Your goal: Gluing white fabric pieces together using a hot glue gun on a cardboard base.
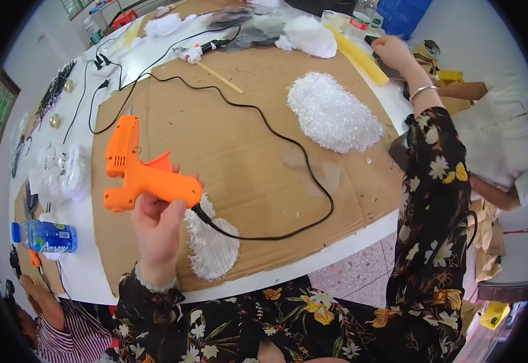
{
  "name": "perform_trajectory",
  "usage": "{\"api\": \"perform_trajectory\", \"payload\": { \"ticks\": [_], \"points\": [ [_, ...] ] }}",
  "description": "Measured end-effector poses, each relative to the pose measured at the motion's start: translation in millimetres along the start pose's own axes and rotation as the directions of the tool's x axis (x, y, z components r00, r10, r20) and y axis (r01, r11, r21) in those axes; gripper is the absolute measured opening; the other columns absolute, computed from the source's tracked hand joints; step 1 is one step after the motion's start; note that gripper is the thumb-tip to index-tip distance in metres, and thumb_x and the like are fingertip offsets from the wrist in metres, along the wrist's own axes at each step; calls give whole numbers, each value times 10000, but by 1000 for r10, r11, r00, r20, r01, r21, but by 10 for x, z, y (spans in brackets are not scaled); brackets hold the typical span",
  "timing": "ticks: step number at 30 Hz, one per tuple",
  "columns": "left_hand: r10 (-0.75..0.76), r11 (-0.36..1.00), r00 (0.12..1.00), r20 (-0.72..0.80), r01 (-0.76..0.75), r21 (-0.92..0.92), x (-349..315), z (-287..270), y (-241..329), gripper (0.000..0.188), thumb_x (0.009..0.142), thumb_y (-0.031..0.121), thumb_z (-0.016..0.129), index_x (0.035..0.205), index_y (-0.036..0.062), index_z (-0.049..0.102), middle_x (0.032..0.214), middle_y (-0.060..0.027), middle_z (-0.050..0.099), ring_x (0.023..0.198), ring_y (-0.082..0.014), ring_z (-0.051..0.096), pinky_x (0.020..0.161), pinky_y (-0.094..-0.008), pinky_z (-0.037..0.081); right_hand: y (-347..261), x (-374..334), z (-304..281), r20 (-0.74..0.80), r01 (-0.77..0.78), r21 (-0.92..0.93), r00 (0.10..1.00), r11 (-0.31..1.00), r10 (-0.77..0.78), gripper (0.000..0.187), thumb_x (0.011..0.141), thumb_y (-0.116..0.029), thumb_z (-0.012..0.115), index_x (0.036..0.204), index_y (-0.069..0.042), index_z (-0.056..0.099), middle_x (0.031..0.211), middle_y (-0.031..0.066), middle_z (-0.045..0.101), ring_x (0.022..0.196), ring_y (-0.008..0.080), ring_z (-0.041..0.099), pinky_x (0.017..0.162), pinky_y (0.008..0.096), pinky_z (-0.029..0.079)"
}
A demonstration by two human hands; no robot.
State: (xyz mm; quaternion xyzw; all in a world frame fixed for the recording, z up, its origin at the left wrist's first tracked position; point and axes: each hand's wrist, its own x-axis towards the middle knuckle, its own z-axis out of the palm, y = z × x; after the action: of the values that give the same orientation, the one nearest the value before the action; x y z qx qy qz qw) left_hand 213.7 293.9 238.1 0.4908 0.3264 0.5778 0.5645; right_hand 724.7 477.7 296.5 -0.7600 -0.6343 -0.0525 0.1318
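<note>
My left hand [160, 233] is wrapped round the handle of an orange glue gun [149, 178], holding it above the cardboard with the nozzle pointing to the far side. A black cord [303, 157] runs from its handle in a wide loop over the cardboard. Under that hand lies a white fluffy piece [215, 248], partly covered. My right hand [394, 53] reaches to the far right edge of the table, its fingers curled beside a dark flat object [390, 68]; what they pinch is too small to make out. A larger white fluffy piece [335, 114] lies nearer than my right hand.
A cardboard sheet [245, 139] covers much of the white table. Farther back lie another glue gun [198, 52], a pale stick [220, 77] and yellow material [360, 57]. A blue bottle [45, 236] stands left. Other people sit at the left and right sides.
</note>
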Motion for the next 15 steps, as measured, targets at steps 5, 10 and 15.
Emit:
{"api": "perform_trajectory", "payload": {
  "ticks": [5, 10, 15],
  "points": [
    [-102, 983, 989, 109, 84, 162, -62, 6, 92, 482, 801, -4, 599, 1256, -43, 443, 1175, -153, 555, 1081, -273, 581, 921, -403, 468, 37, 215, 712, 208, 54, -172, 978, 984, -17, 276, 785, -129, 531, 992, -19, 676, 975, 202, 660, 922, 321, 638, 827, 393, 489],
    [-156, 974, 978, 136, 130, 183, -55, 33, 103, 530, 779, -35, 602, 1278, -27, 424, 1191, -132, 548, 1088, -265, 575, 928, -396, 462, 207, 355, 995, 187, 17, -280, 982, 960, 37, 239, 771, -86, 547, 969, -15, 663, 964, 207, 656, 933, 332, 632, 817, 407, 493],
    [-165, 966, 979, 124, 135, 219, -106, -77, 124, 569, 769, -55, 610, 1297, -11, 403, 1204, -112, 537, 1115, -264, 561, 959, -412, 437, -355, 399, 1159, 131, -88, -245, 984, 966, 123, 201, 704, -62, 621, 892, -1, 656, 954, 217, 653, 921, 339, 634, 804, 416, 496]
  ]
}}
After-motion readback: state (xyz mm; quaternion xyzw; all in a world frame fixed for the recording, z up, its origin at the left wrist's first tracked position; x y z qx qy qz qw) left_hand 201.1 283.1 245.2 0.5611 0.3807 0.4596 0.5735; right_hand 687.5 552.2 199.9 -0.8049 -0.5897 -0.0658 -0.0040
